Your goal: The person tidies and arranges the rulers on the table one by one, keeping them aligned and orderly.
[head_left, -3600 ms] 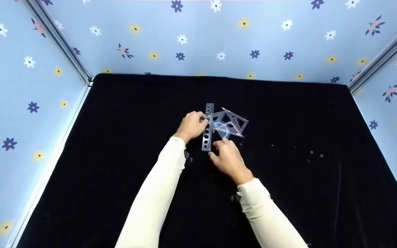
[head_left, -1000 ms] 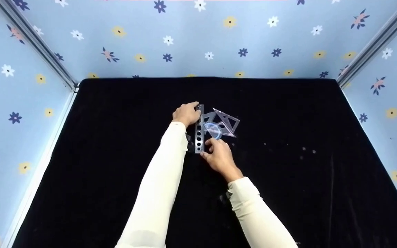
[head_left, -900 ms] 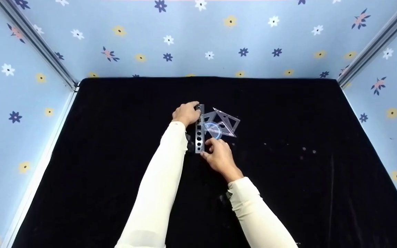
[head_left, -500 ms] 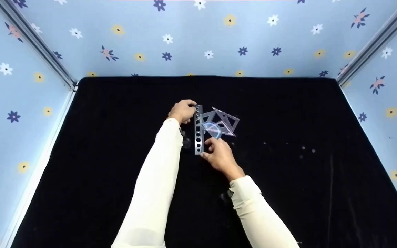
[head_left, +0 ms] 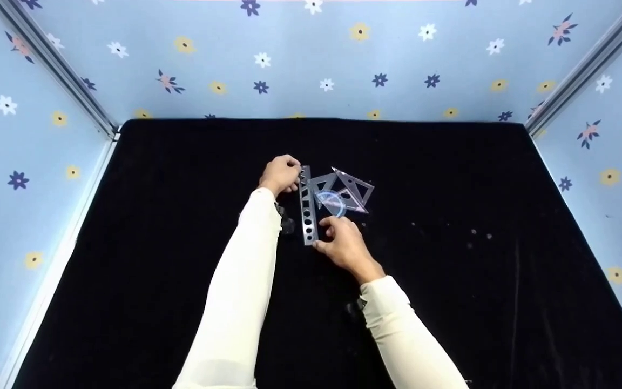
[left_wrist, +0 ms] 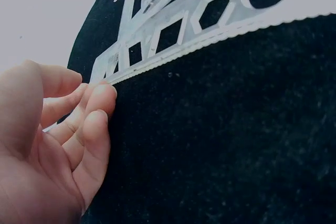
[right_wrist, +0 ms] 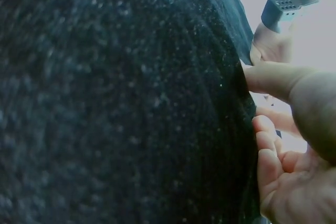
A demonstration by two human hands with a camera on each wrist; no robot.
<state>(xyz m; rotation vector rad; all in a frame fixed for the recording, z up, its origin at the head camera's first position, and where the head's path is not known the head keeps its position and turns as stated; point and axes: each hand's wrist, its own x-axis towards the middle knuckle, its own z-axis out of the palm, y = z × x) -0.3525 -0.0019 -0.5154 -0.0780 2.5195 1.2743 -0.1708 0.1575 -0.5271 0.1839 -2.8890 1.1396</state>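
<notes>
A clear stencil ruler (head_left: 307, 213) with a row of cut-out shapes lies lengthwise in the head view, its far end tilted slightly left. My left hand (head_left: 280, 174) pinches its far end at the left edge; the left wrist view has thumb and fingertips (left_wrist: 105, 95) right at that corner. By the near end is my right hand (head_left: 346, 243), its thumb at the ruler's corner and its index finger bent apart from the thumb. Between the hands, to the right of the ruler, a blue-marked protractor (head_left: 338, 207) overlaps two clear set squares (head_left: 366, 190).
Black cloth (head_left: 451, 178) covers the table. Blue flowered panels (head_left: 300, 48) with metal corner posts (head_left: 586, 67) stand at the back and on both sides. A few pale specks (head_left: 489, 236) dot the cloth on the right.
The left hand has slid to the ruler's far end and drawn that end left, opening a gap from the set squares. The right hand has barely moved in the last second.
</notes>
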